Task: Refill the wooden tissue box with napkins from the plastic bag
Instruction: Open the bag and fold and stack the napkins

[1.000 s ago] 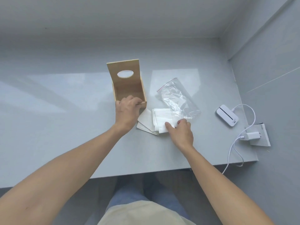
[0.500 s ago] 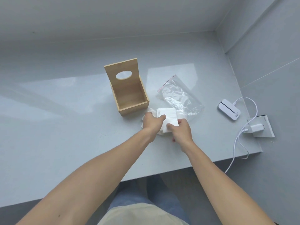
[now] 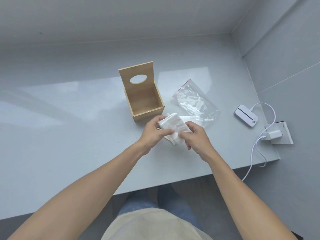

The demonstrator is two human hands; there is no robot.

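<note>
A wooden tissue box [image 3: 149, 112] stands on the grey table [image 3: 69, 135] with its lid, which has an oval hole, tipped up at the back; its inside looks bare. Just in front of it I hold a stack of white napkins [image 3: 174, 126] above the table, my left hand [image 3: 154, 131] on its left side and my right hand [image 3: 194, 136] on its right. A clear plastic bag [image 3: 194, 100] with a red zip strip lies flat to the right of the box. One white napkin [image 3: 193, 119] still lies on the table by the bag's near end.
A small white device [image 3: 245, 117] with a white cable [image 3: 254, 148] lies at the table's right edge. A white charger plug [image 3: 275, 135] sits in a wall socket plate there. Grey walls close the back and right sides. The table's front edge runs near my legs.
My left hand left the box's front edge and joined my right hand at the napkins. Both hands gathered the stack and lifted it off the table.
</note>
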